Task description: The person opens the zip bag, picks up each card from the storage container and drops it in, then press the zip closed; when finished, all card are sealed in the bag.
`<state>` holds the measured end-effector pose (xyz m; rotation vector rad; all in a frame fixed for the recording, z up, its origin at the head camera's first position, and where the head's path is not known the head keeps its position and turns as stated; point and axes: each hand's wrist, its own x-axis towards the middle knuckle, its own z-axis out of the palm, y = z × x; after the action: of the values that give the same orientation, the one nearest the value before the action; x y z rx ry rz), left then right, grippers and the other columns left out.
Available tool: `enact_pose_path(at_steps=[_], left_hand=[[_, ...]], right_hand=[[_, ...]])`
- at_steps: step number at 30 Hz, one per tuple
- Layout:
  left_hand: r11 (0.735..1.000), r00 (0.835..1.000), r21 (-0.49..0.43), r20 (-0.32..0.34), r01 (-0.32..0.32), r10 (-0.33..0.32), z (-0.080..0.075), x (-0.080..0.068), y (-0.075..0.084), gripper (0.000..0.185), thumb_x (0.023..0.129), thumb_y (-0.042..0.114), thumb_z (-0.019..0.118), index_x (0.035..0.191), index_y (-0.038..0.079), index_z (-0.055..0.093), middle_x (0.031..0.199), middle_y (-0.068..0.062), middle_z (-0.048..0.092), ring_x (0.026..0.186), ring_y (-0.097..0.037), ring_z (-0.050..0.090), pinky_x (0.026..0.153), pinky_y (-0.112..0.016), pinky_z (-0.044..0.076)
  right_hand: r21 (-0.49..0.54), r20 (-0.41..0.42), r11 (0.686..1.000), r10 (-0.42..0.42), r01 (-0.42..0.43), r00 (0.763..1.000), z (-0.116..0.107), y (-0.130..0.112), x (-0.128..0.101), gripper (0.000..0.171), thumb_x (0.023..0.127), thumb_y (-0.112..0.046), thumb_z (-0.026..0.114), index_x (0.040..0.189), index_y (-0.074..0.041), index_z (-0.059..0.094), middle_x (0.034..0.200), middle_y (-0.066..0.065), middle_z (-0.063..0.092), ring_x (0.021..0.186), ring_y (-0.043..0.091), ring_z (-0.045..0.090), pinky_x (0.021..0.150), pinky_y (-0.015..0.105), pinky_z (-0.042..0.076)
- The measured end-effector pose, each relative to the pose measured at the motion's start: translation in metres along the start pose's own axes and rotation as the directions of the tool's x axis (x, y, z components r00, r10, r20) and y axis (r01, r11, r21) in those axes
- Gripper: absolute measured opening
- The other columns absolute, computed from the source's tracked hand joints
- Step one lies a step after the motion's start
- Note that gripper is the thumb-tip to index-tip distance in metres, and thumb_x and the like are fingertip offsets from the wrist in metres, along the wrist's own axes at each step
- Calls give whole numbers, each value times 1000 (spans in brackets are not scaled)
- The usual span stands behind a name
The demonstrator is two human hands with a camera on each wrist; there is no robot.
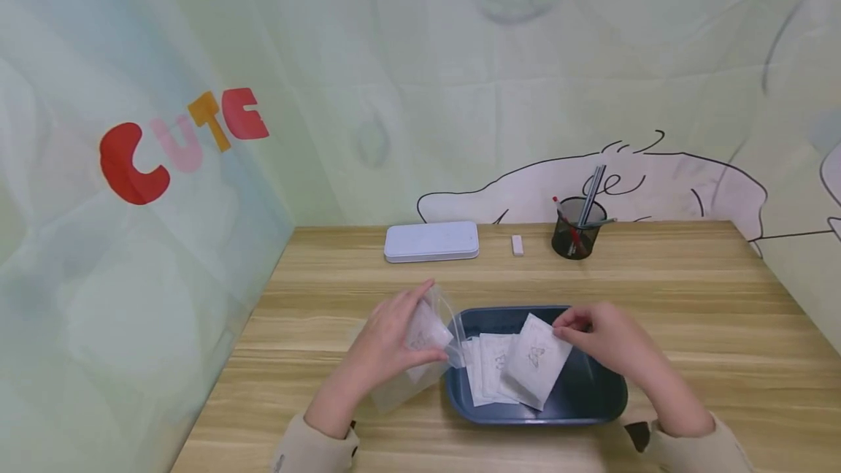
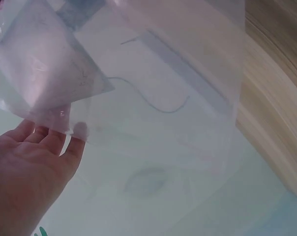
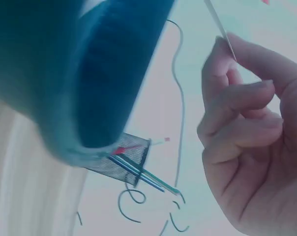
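One white packet (image 1: 535,360) with a butterfly print is tilted over the dark blue tray (image 1: 591,393), overlapping other white packets (image 1: 471,371) fanned at the tray's left side; whether it rests on them cannot be told. It looks light and soft, probably a thin papery wrapper with a slightly padded middle, so it should bend easily and could crease or tear if tugged hard. A corner or edge seems the best place to take it, with a gentle pinch. The clear plastic bag (image 2: 178,132) looks limp and rather slippery, likely better held by its sides near the mouth; another packet (image 2: 50,59) shows inside it. The right hand (image 1: 607,338) pinches the first packet's upper right corner between thumb and forefinger, the remaining fingers curled in. The left hand (image 1: 388,334) grasps the bag at the tray's left edge, thumb and fingers set wide apart around it.
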<state>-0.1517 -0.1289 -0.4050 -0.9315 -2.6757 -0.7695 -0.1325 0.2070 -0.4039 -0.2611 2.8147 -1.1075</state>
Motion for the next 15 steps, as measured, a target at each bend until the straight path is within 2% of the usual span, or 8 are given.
enact_pose_path(at_steps=[4,9,15], left_hand=[[1000,1000,-1,3,-1,1,0,0,0,105,63,47,85,147,8,36,129,-10,56,117,-26,52,104,-49,35],[1000,1000,-3,-1,-3,3,0,1,0,102,63,46,86,146,9,39,127,-8,57,114,-24,53,102,-48,38],[1000,1000,-7,-6,0,0,0,2,1,103,63,46,86,146,9,38,130,-9,56,117,-25,51,102,-48,37]], right_hand=[[30,-139,1000,5,-1,990,-6,-7,-3,14,88,-22,72,93,-10,74,75,-3,63,67,17,51,54,26,45],[126,-316,991,10,31,949,-2,-16,-5,16,86,-25,74,93,-10,75,73,-3,67,61,19,53,50,24,43],[321,-408,943,57,85,911,11,-27,-5,20,86,-25,75,94,-7,74,76,2,68,56,18,53,45,22,43]])
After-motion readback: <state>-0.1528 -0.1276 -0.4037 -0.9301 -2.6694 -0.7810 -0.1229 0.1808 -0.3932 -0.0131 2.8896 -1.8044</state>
